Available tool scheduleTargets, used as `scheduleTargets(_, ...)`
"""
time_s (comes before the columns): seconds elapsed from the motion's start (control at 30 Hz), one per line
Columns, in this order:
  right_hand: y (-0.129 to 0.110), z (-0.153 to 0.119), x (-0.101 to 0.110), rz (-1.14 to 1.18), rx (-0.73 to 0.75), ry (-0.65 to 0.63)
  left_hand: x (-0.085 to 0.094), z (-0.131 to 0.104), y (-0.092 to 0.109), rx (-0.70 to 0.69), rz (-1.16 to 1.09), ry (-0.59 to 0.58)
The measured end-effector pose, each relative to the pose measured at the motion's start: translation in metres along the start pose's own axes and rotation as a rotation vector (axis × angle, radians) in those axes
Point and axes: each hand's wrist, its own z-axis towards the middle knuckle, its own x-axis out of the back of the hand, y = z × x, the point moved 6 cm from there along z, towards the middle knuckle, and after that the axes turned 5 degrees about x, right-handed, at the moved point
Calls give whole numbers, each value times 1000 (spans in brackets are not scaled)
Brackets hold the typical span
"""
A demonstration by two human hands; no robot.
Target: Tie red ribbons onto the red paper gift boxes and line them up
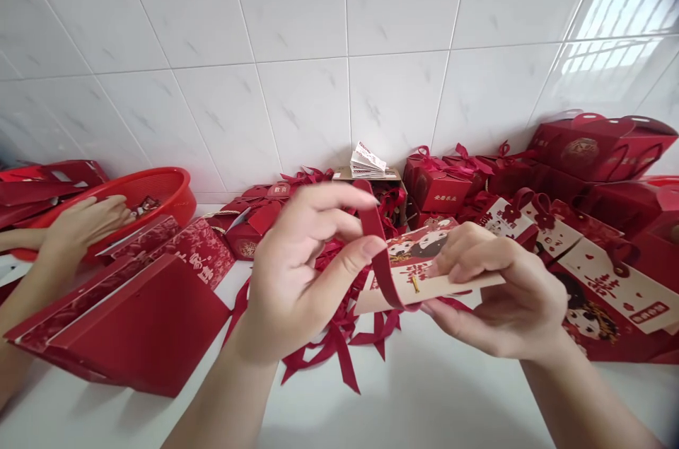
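Held up in front of me is a cream and red gift box (395,299), with printed cartoon figures and a small gold piece on its face. My right hand (493,293) grips its right end, thumb below and fingers on top. A dark red strap handle (385,269) curves up from the box's edge. The fingers and thumb of my left hand (312,265) close around this strap's upper part. Under the box lie loose dark red ribbons (339,357) on the white table (414,392); part of the pile is hidden by my hands.
At left, another person's hands (90,223) reach into a red basin (183,184) of small wrapped items. Folded red boxes (143,322) stand beside it. Finished-looking red boxes (440,184) line the tiled wall. White cards (368,160) sit behind; printed gift boxes (610,286) crowd the right.
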Motion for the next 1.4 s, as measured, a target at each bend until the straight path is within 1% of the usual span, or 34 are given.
scheduleTargets(0.07,-4,2,2,-17,35,-2,-5,2,-1,-43,106,-87)
scheduleTargets(0.1,-6,3,4,-23,40,7,-9,2,-2,-47,124,-138)
scheduleTargets(0.17,-7,5,6,-33,39,17,-14,2,-3,-59,102,-215)
scheduleTargets(0.2,-8,6,7,-38,39,17,-16,1,-3,-73,89,-232)
scheduleTargets(0.23,-9,6,7,-43,39,14,-17,1,-2,-90,84,-231)
scheduleTargets(0.3,-10,7,5,-50,43,6,-18,1,-1,-109,90,-181)
scheduleTargets(0.4,-9,7,4,-54,41,8,-18,1,-3,-59,36,-102)
scheduleTargets(0.57,-7,6,5,-48,48,38,-21,-2,-7,82,-147,-86)
scheduleTargets(0.73,-6,5,6,-46,41,49,-21,-4,-4,82,-225,-62)
scheduleTargets(0.93,-7,5,4,-43,65,31,-24,-2,-2,86,-240,-154)
scheduleTargets(1.07,-7,5,5,-30,54,56,-23,-1,-2,80,-224,-160)
scheduleTargets(1.27,-6,5,5,-22,48,77,-24,-2,-3,57,-217,-203)
scheduleTargets(1.33,-7,5,6,-29,62,92,-24,-3,-3,28,-194,-239)
scheduleTargets(1.4,-7,5,6,-20,76,97,-26,-4,0,-37,-184,-310)
